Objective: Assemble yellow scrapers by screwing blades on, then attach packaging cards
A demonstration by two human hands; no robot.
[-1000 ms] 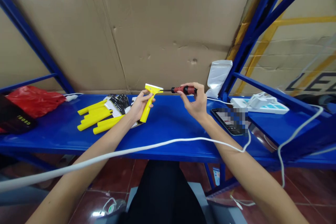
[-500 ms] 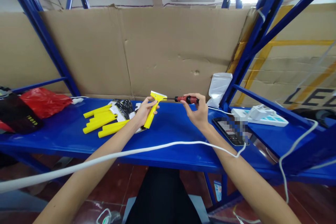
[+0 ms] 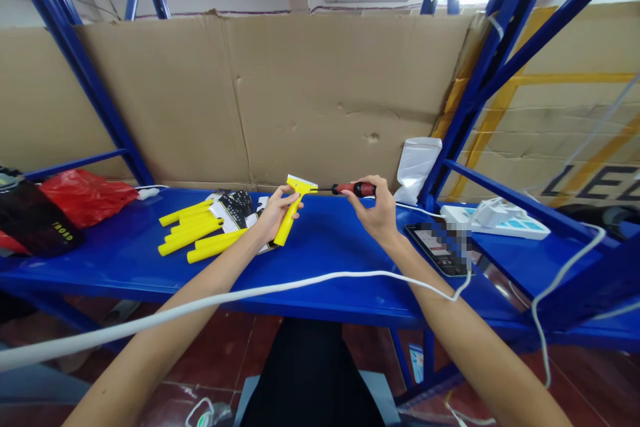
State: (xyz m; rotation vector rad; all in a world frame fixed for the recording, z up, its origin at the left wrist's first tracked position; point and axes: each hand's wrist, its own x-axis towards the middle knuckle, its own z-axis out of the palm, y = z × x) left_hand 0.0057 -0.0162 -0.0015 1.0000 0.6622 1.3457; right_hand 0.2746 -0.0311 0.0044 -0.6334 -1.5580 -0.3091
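My left hand [image 3: 273, 215] is closed around a yellow scraper [image 3: 286, 223], its wide head up and its handle slanting down toward me. A red and black screwdriver [image 3: 351, 188] lies level in my right hand [image 3: 379, 213], with the fingers wrapped on the handle's end. Its thin shaft points left and reaches the right side of the scraper head; whether the tip sits in a screw is too small to tell. Left of my left hand, several yellow handles [image 3: 193, 239] rest beside black-and-white printed packaging [image 3: 233, 208].
A white cable [image 3: 300, 281] runs across in front of both forearms. On the blue shelf [image 3: 340, 250] are a phone [image 3: 435, 247], a white power strip [image 3: 520, 225], a red plastic bag [image 3: 87, 190] and a black bag [image 3: 37, 217]. Cardboard [image 3: 340, 93] stands behind.
The screwdriver handle has turned slightly and shifted a little left in my right hand. My left hand and the scraper stay almost where they were.
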